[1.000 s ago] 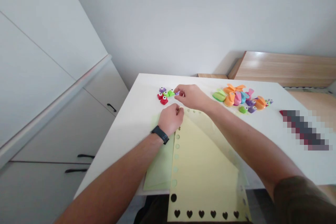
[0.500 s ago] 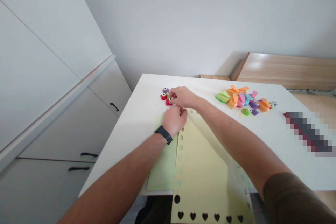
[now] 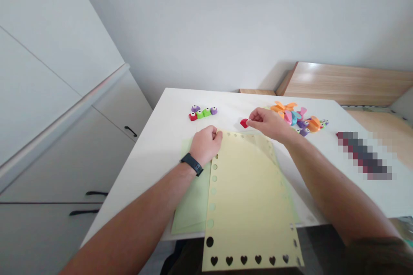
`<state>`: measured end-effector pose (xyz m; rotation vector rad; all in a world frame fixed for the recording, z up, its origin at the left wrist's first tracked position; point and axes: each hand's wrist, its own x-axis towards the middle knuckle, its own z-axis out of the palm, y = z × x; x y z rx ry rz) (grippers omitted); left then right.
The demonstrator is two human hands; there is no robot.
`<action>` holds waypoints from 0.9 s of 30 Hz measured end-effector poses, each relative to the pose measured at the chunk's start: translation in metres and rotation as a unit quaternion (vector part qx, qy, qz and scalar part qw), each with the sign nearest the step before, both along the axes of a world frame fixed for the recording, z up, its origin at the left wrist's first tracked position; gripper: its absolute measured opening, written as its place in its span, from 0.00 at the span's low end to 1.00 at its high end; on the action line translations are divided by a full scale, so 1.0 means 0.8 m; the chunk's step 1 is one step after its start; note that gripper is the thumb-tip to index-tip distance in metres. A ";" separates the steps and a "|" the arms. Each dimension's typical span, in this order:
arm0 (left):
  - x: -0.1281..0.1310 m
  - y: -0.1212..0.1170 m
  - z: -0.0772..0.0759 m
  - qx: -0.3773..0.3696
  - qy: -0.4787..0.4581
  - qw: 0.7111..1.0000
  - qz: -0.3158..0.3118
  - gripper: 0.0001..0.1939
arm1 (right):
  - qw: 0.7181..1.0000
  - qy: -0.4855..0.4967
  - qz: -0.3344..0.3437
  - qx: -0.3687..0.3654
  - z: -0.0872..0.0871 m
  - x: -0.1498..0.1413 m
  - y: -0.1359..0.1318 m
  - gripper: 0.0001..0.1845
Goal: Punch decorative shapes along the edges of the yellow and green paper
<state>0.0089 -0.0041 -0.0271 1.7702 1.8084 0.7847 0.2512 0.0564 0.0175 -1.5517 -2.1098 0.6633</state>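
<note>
My left hand (image 3: 205,144), a dark band on its wrist, is closed on the top left corner of a yellow sheet of paper (image 3: 248,197). Punched shapes line the sheet's edges: round holes down the left side, hearts along the bottom, small shapes at the top and right. The bottom end hangs past the table's front edge. My right hand (image 3: 266,122) grips a small red craft punch (image 3: 244,123) just above the table, beyond the sheet's top edge. Pale green paper (image 3: 190,206) lies under the yellow sheet.
Several small punches (image 3: 206,112) in red, green and purple stand at the table's back left. Larger orange, pink and blue punches (image 3: 292,116) cluster at the right. A pixelated dark item (image 3: 363,154) lies at the far right. White cabinets (image 3: 48,146) flank the table (image 3: 145,146).
My right hand has moved right, away from the small punches, carrying the red craft punch. My left hand still holds the sheet's corner. The view has shifted slightly.
</note>
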 end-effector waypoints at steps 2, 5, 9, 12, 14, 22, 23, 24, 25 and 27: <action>0.000 0.000 0.001 0.002 -0.001 1.000 -0.002 0.13 | 1.000 0.002 -0.029 -0.008 -0.010 0.020 -0.006 0.16; 0.001 0.000 0.003 0.002 0.001 1.000 -0.006 0.13 | 0.998 0.006 -0.062 -0.011 -0.024 0.037 -0.010 0.17; 0.002 -0.002 0.006 -0.003 0.000 1.000 -0.007 0.14 | 0.995 -0.019 -0.095 -0.015 -0.029 0.041 -0.014 0.16; 0.003 -0.002 0.006 0.004 -0.001 1.000 -0.008 0.14 | 0.994 -0.034 -0.106 -0.016 -0.027 0.041 -0.017 0.16; 0.003 -0.002 0.006 0.011 -0.001 1.000 -0.010 0.15 | 0.993 -0.036 -0.111 -0.014 -0.026 0.041 -0.018 0.16; 0.003 -0.002 0.005 0.010 0.001 1.000 -0.007 0.16 | 0.993 -0.045 -0.108 -0.005 -0.032 0.041 -0.018 0.15; 0.004 -0.002 0.005 0.009 0.000 1.000 -0.007 0.16 | 0.993 -0.045 -0.106 -0.005 -0.032 0.041 -0.019 0.15; 0.003 -0.002 0.005 0.009 -0.001 1.000 -0.007 0.16 | 0.994 -0.044 -0.104 -0.005 -0.032 0.041 -0.019 0.15; 0.003 -0.002 0.005 0.009 -0.002 1.000 -0.006 0.16 | 0.994 -0.044 -0.102 -0.005 -0.031 0.042 -0.019 0.15; 0.003 -0.002 0.004 0.010 -0.003 1.000 -0.004 0.16 | 0.994 -0.046 -0.098 -0.005 -0.031 0.042 -0.020 0.15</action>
